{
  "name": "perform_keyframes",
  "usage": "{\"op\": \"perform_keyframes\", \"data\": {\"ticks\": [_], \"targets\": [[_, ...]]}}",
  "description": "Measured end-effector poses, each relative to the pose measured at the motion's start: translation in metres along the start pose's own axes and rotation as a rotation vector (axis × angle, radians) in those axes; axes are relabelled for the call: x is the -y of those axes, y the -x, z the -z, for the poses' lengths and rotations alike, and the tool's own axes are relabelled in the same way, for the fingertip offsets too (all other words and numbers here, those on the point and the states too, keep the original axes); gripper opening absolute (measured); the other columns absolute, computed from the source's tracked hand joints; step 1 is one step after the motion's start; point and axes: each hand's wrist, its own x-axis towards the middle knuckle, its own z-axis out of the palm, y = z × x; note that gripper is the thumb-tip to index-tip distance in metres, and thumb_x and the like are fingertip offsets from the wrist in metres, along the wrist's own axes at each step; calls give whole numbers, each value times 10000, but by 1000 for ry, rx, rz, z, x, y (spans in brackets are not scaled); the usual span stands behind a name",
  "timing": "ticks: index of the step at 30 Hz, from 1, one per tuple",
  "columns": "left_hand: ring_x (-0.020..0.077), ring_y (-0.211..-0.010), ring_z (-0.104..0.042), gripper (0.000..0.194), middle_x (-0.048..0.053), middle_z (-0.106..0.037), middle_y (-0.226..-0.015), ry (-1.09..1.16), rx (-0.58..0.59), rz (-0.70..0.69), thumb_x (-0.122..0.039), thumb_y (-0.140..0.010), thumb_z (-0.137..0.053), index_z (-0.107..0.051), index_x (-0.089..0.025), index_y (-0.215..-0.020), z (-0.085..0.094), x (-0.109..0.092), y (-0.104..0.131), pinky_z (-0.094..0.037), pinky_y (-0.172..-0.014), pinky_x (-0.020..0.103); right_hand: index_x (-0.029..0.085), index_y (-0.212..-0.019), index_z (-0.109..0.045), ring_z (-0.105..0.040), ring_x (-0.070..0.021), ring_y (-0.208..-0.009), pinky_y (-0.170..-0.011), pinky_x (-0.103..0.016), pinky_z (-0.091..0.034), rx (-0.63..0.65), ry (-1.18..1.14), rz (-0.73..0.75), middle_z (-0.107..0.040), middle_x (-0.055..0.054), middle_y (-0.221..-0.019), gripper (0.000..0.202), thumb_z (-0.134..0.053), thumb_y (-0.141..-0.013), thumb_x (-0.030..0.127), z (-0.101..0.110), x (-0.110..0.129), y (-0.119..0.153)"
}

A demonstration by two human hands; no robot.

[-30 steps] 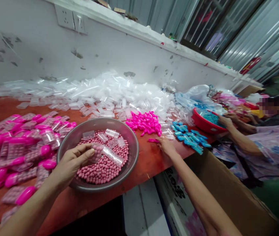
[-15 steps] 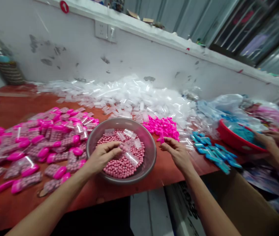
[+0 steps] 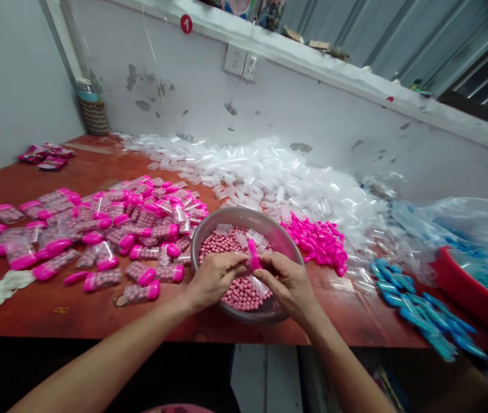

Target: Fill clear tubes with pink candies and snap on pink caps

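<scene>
Over a grey metal bowl (image 3: 204, 226) of round pink beads (image 3: 244, 293), my two hands meet. My right hand (image 3: 289, 284) pinches a bright pink plastic cap (image 3: 253, 254), which stands upright between the fingertips. The fingers of my left hand (image 3: 215, 279) are closed on a small clear container, now mostly hidden by the fingers and touching or very close to the cap. Several clear empty containers (image 3: 258, 238) lie on the beads. Right of the bowl is a heap of loose pink caps (image 3: 319, 241).
Filled, pink-capped containers (image 3: 144, 221) spread over the table's left. Clear empty containers (image 3: 278, 166) are piled along the wall. To the right lie blue-capped pieces (image 3: 411, 298) and a red basin (image 3: 454, 281) of blue bits. A white crumpled item (image 3: 9, 287) rests front left.
My right hand has brought the pink cap left from beside the cap heap to my left hand above the bowl. The view has swung left; a co-worker's hands at the red basin are out of sight.
</scene>
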Motion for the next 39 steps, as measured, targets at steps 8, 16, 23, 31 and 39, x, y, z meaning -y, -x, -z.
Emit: {"op": "perform_keyframes", "data": {"ticks": [8,16,23,31,39], "targets": [[165,-764,-588,319,78,-643,-827,-420,127,-199,-81,-769,-374,-546,-138,-1031,-6,12,8,-434,-698,259,179,-932,-510,-510,-142,-662,-596,-243,-413,140,269,151,-535,-46,-744,138,-437,-817,194,4,-1,10],[134,-625,-560,225,41,-611,-712,-563,186,-230,-61,-737,-385,-554,-150,-857,-9,10,12,-408,-574,215,179,-1095,-465,-542,-164,-701,-606,-254,-449,169,408,288,-556,-76,-782,272,-408,-829,198,1,-9,20],[140,-609,-563,184,43,-622,-686,-539,168,-122,-93,-748,-406,-576,-150,-791,-8,9,7,-394,-577,224,181,-1173,-422,-551,-168,-827,-686,-269,-476,227,367,253,-564,-92,-924,349,-423,-825,204,-1,-17,9],[150,-631,-587,231,39,-664,-693,-104,106,62,-238,-779,-459,-666,-137,-767,-3,4,-1,-397,-587,213,214,-1270,-331,-387,-236,-1142,-912,-405,-376,295,606,450,-416,-88,-1256,527,-489,-767,214,28,12,-16],[164,-711,-578,234,61,-672,-807,251,-106,230,-208,-734,-506,-663,-97,-867,0,9,-10,-428,-650,242,103,-1278,-277,-413,-276,-1096,-873,-421,-398,17,588,233,-437,-174,-1191,697,-546,-715,415,-8,-5,-5]]}}
